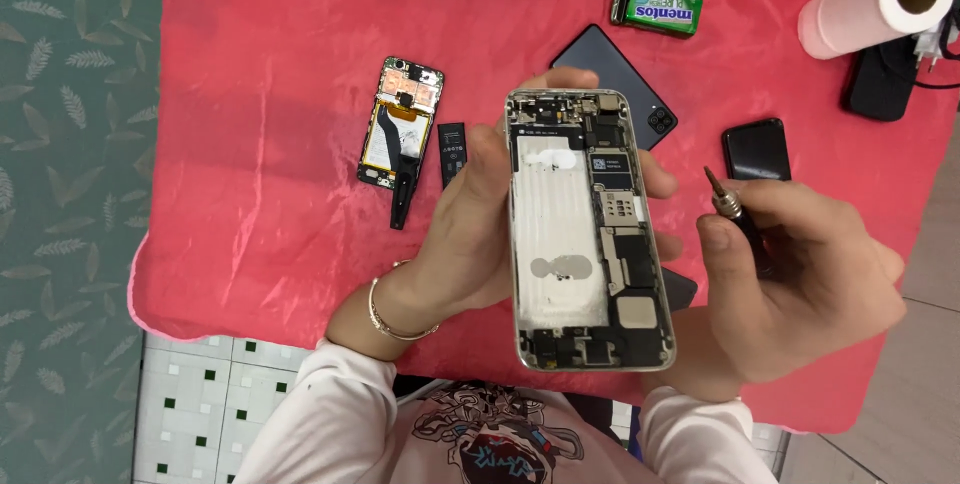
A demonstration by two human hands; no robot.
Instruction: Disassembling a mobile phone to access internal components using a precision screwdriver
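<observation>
My left hand holds an opened silver phone housing upright above the table, its circuit boards and bare battery bay facing me. My right hand grips a small dark screwdriver, its tip pointing up and left, just right of the housing and apart from it. A bracelet sits on my left wrist.
On the pink-red tablecloth lie a second opened phone with a black part beside it, a small black battery, a dark phone, a small black phone, a green gum box and a paper roll.
</observation>
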